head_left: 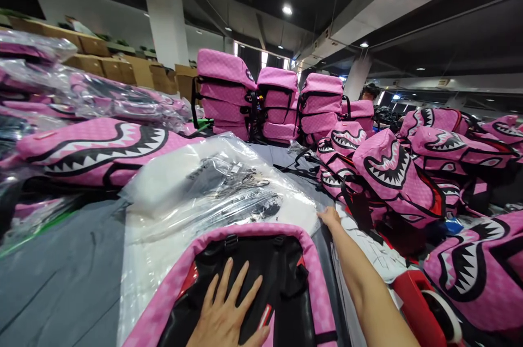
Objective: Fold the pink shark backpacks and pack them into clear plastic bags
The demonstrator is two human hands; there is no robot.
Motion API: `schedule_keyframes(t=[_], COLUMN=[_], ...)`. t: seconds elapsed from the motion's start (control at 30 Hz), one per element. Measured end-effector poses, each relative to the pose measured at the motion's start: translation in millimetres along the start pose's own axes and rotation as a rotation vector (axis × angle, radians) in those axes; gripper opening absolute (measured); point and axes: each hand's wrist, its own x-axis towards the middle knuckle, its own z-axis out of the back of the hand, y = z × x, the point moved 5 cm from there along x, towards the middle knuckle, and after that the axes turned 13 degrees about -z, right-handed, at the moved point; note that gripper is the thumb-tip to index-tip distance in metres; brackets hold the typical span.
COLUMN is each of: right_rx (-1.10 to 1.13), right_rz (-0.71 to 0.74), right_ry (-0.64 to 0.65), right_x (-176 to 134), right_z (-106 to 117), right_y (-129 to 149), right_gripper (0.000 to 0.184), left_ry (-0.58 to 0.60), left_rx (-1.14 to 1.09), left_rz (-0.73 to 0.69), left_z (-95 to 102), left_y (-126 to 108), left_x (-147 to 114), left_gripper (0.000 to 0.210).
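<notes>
L hand (pixel 229 309) lies splayed on pink-edged, black-backed backpack (pixel 281 262), 6 o'clock, R hand (pixel 330 217) apart, 4 o'clock, at edge of clear plastic bags (pixel 163 216), can't tell if pinching!

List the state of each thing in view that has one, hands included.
Left hand: spread, palm down on the near backpack
Near backpack: lying black side up, partly over the clear plastic
Right hand: at the clear plastic's edge, grip unclear
Clear plastic: spread out, wrinkled
Backpacks at far left: piled, plastic-wrapped
Centre backpacks: stacked
Right-side backpacks: heaped
Ceiling light: lit
</notes>
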Motion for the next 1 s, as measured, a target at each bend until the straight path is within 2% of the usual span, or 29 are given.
schedule_keyframes(t=[0.07,0.17,0.3,0.37,0.4,0.47,0.53,0.57,0.63,0.67,0.73,0.8,0.87,0.93,1.0], right_rx=[0.089,0.285,0.628,0.804,0.887,1.042,1.177,1.234,1.325,1.36,1.416,1.453,1.475,1.487,1.501], right_rz=[0.003,0.04,0.05,0.046,0.047,0.054,0.064,0.07,0.079,0.083,0.089,0.089,0.079,0.058,0.03], right_ry=[0.009,-0.04,-0.139,-0.171,-0.177,-0.166,-0.131,-0.108,-0.056,-0.03,0.018,0.051,0.069,0.076,0.079], right_x=[-3.7,-8.2,-5.0,-4.2,-5.3,-11.9,-24.1,-31.9,-48.9,-57.3,-71.8,-82.4,-89.7,-95.4,-101.2], right_z=[4.2,29.5,92.4,128.7,145.9,175.9,197.1,203.7,209.0,208.1,201.9,193.1,183.9,174.2,163.0], right_y=[16.2,61.5,131.1,159.7,171.7,190.5,201.9,204.5,202.6,198.1,182.3,159.7,133.4,104.4,71.4], right_gripper=[0.007,0.011,0.018,0.018,0.018,0.017,0.016,0.015,0.014,0.013,0.013,0.012,0.015,0.018,0.019], left_ry=[-0.009,-0.031,-0.09,-0.121,-0.131,-0.133,-0.131,-0.146,-0.258,-0.361,-0.542,-0.784,-1.012,-1.117,-1.133], left_rx=[-0.006,-0.01,0.009,-0.063,-0.161,-0.522,-1.066,-1.385,-2.024,-2.28,-2.461,-2.429,-2.324,-2.179,-2.03], left_rz=[0.005,0.006,-0.005,-0.02,-0.034,-0.036,0.105,0.253,0.654,0.856,1.042,1.167,1.318,1.448,1.523], left_z=[3.8,10.0,21.1,26.7,28.7,29.4,24.1,18.8,6.7,2.2,-1.2,-4.6,-9.5,-11.8,-6.7], left_y=[-0.6,-2.8,-0.9,-0.1,-1.6,-8.9,-19.0,-24.2,-33.9,-36.4,-29.1,-6.9,17.2,35.1,46.4], left_x=[3.6,7.8,7.2,8.9,13.3,34.2,73.0,97.2,148.3,172.3,211.3,226.2,217.2,193.7,164.2], left_gripper=[0.079,0.075,0.08,0.078,0.072,0.058,0.051,0.054,0.072,0.077,0.081,0.074,0.051,0.024,0.014])
